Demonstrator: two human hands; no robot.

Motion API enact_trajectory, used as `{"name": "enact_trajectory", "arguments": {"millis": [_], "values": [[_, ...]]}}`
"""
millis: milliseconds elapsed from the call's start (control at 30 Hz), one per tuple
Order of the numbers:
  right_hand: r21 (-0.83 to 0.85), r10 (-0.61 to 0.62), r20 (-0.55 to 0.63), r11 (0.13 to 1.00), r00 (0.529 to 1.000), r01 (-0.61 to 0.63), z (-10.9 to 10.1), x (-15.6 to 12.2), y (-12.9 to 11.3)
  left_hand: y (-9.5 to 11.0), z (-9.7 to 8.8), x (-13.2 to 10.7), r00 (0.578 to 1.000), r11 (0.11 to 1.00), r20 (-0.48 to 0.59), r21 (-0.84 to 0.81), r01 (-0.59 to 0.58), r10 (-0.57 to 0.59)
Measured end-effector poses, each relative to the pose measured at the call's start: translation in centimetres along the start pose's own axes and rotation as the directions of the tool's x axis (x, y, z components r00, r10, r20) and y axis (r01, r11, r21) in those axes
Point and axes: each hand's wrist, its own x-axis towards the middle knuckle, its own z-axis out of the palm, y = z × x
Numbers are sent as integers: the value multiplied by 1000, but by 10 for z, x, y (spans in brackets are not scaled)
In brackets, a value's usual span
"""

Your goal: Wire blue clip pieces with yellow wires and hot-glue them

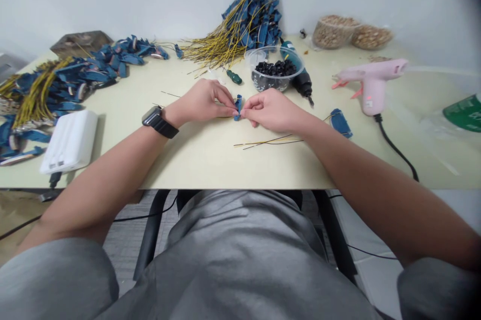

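Between my two hands, over the middle of the table, is a small blue piece [238, 104] standing on its narrow side. My left hand [206, 99] pinches its left face with thumb and fingertips; thin dark and yellow wires run out beneath that hand. From the other side my right hand [268, 109] pinches the same piece, its fingers curled. Loose yellow and black wires [268, 141] lie below my right hand, leading under the forearm toward another blue piece [340, 123] on the table. The exact spot where the fingertips meet the piece is partly hidden.
A clear tub [276, 79] of small black parts stands just beyond my hands, beside a green-black power tool [301, 79]. A pink glue gun [370, 77] is at right, a white power bank [69, 140] at left. Wired blue pieces are heaped behind [259, 14] and left.
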Motion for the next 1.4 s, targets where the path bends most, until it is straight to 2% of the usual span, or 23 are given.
{"name": "enact_trajectory", "arguments": {"millis": [133,267,433,633,833,967,1233,1400], "values": [[110,95,33,989,995,-98,1,0,-3,4,-3,0,998,998,14,37,57,-57],[196,108,49,974,993,-116,4,1,3,5,-4,-1,992,992,13,30,121,-122],[175,93,29,980,995,-97,6,1,5,6,-4,-1,985,985,18,33,169,-170],[184,48,32,982,998,-53,5,1,8,7,-1,-1,985,983,6,64,173,-173],[226,133,117,961,984,-157,1,2,8,6,-1,-1,984,983,9,56,177,-178],[199,171,104,962,980,-189,1,4,5,7,-2,-1,984,983,12,58,175,-176],[235,151,90,957,985,-168,4,5,6,12,-4,-2,979,977,19,77,200,-202],[218,94,68,970,993,-107,5,6,9,10,-4,-2,979,976,15,77,201,-203]]}}
